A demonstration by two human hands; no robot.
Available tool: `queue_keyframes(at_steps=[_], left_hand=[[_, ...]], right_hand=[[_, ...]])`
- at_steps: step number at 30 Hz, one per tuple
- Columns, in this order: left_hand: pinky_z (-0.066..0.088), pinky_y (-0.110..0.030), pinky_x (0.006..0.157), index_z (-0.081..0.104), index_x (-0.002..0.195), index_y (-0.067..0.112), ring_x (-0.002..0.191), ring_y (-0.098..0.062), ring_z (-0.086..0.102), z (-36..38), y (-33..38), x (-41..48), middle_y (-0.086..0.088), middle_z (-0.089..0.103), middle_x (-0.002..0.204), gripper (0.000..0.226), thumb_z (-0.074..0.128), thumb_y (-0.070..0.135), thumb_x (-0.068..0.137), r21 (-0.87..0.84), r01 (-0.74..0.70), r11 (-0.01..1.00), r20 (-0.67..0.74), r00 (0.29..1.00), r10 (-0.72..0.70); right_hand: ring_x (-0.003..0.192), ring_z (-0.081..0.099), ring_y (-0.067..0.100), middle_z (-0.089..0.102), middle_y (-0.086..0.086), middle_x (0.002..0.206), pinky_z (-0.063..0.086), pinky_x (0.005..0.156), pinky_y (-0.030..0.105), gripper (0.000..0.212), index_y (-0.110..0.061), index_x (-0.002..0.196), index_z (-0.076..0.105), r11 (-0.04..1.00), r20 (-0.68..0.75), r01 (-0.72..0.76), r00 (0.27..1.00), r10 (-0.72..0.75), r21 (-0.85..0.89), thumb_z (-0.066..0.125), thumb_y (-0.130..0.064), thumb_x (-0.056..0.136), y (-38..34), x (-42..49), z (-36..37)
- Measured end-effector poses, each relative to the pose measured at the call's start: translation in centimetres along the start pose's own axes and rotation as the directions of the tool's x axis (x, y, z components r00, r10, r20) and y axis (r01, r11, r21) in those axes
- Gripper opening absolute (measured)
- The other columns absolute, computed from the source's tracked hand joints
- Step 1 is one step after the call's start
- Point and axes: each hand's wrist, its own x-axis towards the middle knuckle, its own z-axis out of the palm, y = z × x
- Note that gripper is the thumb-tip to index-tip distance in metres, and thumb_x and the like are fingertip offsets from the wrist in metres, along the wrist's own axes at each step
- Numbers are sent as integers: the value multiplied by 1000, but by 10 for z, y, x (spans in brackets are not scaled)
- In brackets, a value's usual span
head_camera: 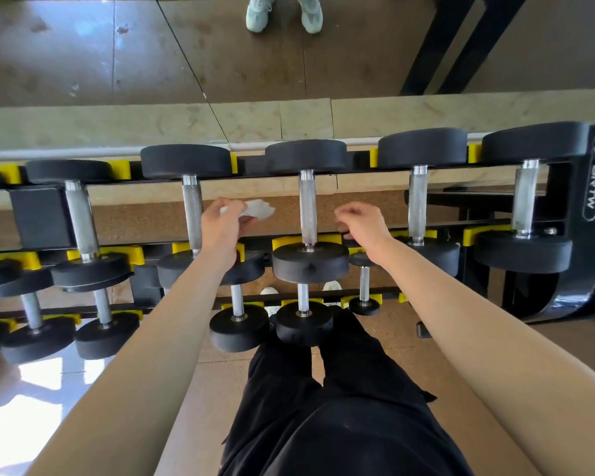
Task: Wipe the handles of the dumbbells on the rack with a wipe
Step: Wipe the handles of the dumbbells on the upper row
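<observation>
Five dumbbells [310, 262] show whole on the top tier of the rack [593, 187], w/ a sixth cut off at the left edge. Each lies across the two rails, one black head at the far rail toward the upper frame and the other at the near rail. So the steel handles [308, 207] run top-to-bottom in the frame, fanning out a bit toward the sides. Yellow cradles [480, 231] sit beside the heads. Lower tiers w/ smaller dumbbells show at centre and lower left.

Left hand [220, 226] is at centre frame, just right of the 2nd whole handle from the left. Its fingers are curled and pinch the wipe [260, 209], a crumpled white wad. Most of the wipe sticks out to the right past the fingertips; a small bit shows left of them too. It sits in the gap btwn that handle and the middle one, approx. at their mid-length. It looks clear of the middle handle; contact w/ the left one can't be told.

Right hand [364, 228] is right of the middle handle, btwn it and the next one over, apart from both. Its fingers are loosely curled and hold nothing.

Pale shoes [284, 13] show at the top edge. Black trousers [340, 424] fill the bottom centre.
</observation>
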Motion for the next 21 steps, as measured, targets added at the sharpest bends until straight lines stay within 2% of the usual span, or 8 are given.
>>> queue_keyframes(at_steps=[3,7,9,11,13,17,19,21], left_hand=[[59,-36,94,56,103,20,106,-25,71,19,-6,-1,-10,65,120,14,64,11,96,-33,70,997,101,993,-66],[56,-42,99,54,108,21,103,-27,73,58,-15,-4,-13,70,113,15,60,13,98,-65,220,973,241,950,-199],[55,-44,99,56,113,17,104,-28,73,70,-18,-5,-15,70,115,13,57,15,99,-48,232,971,294,933,-208],[57,-43,96,59,123,10,103,-27,73,74,-21,-2,-15,71,118,24,56,18,101,-42,212,976,331,925,-187],[59,-40,91,62,121,9,102,-25,73,73,-22,-1,-14,72,116,22,55,18,102,-26,200,979,346,921,-179],[63,-35,77,70,99,10,88,-25,76,65,-14,10,-16,74,102,7,66,16,96,212,86,973,176,977,-125],[59,-23,60,69,102,6,76,-21,77,60,-7,19,-18,75,98,18,75,19,91,256,90,962,83,990,-115],[56,-19,57,67,109,4,73,-17,77,58,0,27,-15,77,94,30,78,22,88,239,102,966,21,994,-111]], right_hand=[[102,68,21,69,7,116,58,89,34,23,-15,122,62,979,24,-115,993,113,166,56,-22,101,-3,8,2],[109,66,30,60,9,130,56,95,43,33,-18,133,54,863,164,-291,956,244,412,58,-22,100,-6,19,11],[111,66,33,59,11,132,56,96,47,37,-18,133,53,815,282,-348,930,237,463,62,-18,97,-4,25,15],[111,68,33,64,15,128,54,98,49,40,-12,133,54,787,377,-382,903,206,484,64,-13,95,-3,28,20],[108,70,30,70,16,119,56,96,45,31,-5,126,60,800,358,-358,913,193,481,64,-8,95,-6,30,28],[98,73,29,73,15,109,62,79,39,20,-7,116,65,838,198,-305,951,239,453,62,-6,95,-12,34,41],[94,73,28,73,16,107,62,76,39,24,-4,118,65,807,182,-329,944,274,490,64,-7,94,-18,38,44],[94,72,28,72,16,105,61,74,38,25,-4,118,65,759,180,-347,937,298,550,66,-6,92,-27,41,43]])
